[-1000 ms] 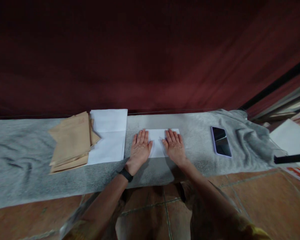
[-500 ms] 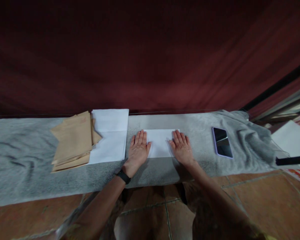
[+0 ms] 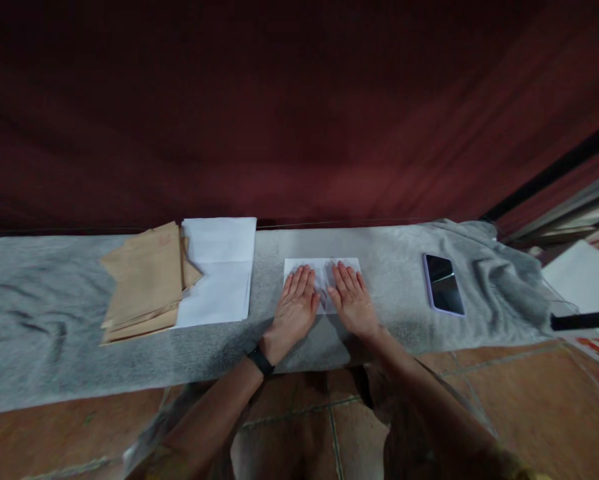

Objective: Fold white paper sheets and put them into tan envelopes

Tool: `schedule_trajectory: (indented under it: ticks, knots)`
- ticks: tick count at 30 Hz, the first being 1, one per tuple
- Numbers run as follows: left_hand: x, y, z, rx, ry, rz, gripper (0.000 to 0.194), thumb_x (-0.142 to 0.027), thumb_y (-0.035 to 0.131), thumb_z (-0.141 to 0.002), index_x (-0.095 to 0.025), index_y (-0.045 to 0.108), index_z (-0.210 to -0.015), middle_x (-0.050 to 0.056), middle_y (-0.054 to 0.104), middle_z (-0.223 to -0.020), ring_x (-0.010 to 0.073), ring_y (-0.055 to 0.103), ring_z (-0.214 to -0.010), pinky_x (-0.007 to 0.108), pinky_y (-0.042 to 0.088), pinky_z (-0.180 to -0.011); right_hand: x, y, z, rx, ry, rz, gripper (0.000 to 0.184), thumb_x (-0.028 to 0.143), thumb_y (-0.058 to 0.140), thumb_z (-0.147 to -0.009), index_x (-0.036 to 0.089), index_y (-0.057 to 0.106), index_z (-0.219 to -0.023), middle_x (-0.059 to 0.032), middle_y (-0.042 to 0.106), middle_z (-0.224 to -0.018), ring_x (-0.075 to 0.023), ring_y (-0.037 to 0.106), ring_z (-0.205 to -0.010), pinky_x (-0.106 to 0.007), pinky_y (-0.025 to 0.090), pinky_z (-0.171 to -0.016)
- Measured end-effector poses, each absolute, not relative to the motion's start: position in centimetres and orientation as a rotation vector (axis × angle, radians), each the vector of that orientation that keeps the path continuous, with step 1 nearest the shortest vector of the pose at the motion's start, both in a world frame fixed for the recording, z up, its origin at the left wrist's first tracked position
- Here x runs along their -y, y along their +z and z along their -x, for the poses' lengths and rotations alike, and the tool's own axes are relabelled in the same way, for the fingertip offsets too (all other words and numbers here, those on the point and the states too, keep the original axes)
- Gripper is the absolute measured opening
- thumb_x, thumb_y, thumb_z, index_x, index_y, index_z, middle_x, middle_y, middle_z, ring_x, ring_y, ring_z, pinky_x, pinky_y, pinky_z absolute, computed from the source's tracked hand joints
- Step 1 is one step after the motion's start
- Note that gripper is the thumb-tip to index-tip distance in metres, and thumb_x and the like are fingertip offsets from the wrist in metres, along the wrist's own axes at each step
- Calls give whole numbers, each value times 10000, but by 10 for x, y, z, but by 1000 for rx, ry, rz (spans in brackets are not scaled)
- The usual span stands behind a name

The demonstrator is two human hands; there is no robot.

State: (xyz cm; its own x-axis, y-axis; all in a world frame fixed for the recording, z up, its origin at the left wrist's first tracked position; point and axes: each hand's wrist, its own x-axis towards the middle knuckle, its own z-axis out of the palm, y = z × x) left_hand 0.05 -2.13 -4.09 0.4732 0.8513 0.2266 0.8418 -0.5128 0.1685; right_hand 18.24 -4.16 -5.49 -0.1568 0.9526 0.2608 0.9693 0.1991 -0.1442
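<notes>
A small folded white paper (image 3: 322, 268) lies on the grey cloth (image 3: 54, 313) in front of me. My left hand (image 3: 296, 308), with a black band at the wrist, rests flat on the paper's left half, fingers stretched out. My right hand (image 3: 352, 301) lies flat on its right half, fingers spread. The thumbs nearly touch at the paper's middle. Neither hand holds anything.
A pile of brown envelopes (image 3: 146, 283) lies to the left, partly over a stack of white sheets (image 3: 219, 270). A phone in a lilac case (image 3: 443, 284) lies to the right. A dark red curtain hangs behind. More white paper (image 3: 579, 273) and a black bar (image 3: 584, 321) are at far right.
Both hands slid inward along the folded paper, from its outer ends to its middle, and stayed flat on it.
</notes>
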Motion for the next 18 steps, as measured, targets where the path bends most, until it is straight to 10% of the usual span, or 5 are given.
schedule_trajectory:
  ticks: [18]
  knots:
    - [24, -42, 8, -1550, 333, -2652, 563, -326, 313, -1035, -119, 345, -1558, 132, 314, -1638, 243, 229, -1544, 498, 197, -1272, 48, -56, -186, 2170, -39, 1871, 577, 429, 303, -1076, 134, 355, -1568, -123, 372, -1617, -289, 319, -1502, -497, 255, -1222]
